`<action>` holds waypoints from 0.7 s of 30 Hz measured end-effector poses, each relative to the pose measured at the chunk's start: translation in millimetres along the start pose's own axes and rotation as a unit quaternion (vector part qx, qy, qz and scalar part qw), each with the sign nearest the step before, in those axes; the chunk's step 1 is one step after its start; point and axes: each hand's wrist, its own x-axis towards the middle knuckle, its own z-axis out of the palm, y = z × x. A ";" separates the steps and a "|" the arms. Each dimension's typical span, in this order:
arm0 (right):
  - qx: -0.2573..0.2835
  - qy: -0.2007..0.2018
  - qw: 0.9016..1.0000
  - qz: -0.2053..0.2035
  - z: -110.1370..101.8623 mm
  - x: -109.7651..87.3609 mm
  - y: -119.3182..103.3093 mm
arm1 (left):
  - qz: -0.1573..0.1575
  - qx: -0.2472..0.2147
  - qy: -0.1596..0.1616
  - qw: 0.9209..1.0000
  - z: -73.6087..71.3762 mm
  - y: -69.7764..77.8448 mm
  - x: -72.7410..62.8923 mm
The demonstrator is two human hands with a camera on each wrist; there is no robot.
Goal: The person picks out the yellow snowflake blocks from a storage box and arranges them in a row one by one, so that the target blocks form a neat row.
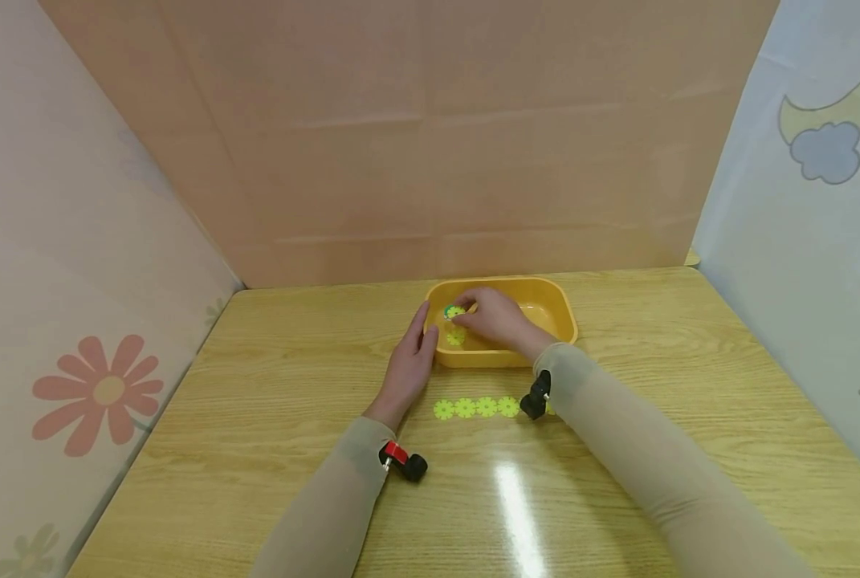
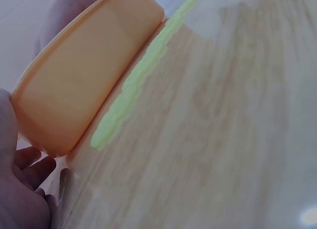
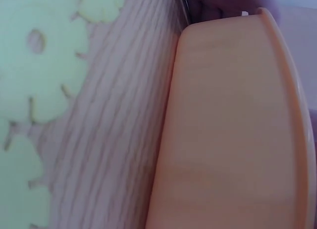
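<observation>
An orange plastic tray (image 1: 476, 360) stands toward the back of the table. My left hand (image 1: 409, 365) rests against its left end, straight fingers along the outer wall and thumb at the near corner. My right hand (image 1: 498, 315) reaches over the near rim into the tray, and its thumb and index finger pinch a yellow-green notched flower disc (image 1: 454, 311). A bit of teal shows right beside that disc. Nearer the front wall, another yellow-green disc (image 1: 455, 337) lies in the tray. The right wrist view shows the tray's outer wall (image 3: 223, 115), not the pinching fingertips.
In front of the tray several yellow-green flower discs (image 1: 476, 408) lie in a straight row on the wooden table (image 1: 314, 353), partly hidden by the right wrist camera (image 1: 535, 396). A brown backdrop (image 1: 430, 160) closes off the back; printed sheets (image 1: 798, 265) flank both sides.
</observation>
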 end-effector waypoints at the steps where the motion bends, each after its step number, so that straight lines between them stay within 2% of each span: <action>1: 0.005 0.002 1.000 -0.001 -1.4 -0.8 -0.2 | 0.002 -0.002 -0.001 1.000 0.0 -0.1 0.1; 8: 0.028 0.004 1.000 0.010 -12.5 -9.5 -3.9 | -0.003 -0.005 -0.005 1.000 -1.1 0.3 -0.2; 14: 0.013 0.008 1.000 0.022 -22.6 -17.1 -6.6 | -0.011 -0.005 -0.003 1.000 -1.2 -0.3 -0.2; 21: 0.002 0.028 1.000 0.004 -34.6 -29.8 -6.4 | -0.015 -0.005 -0.002 1.000 -1.4 0.8 0.3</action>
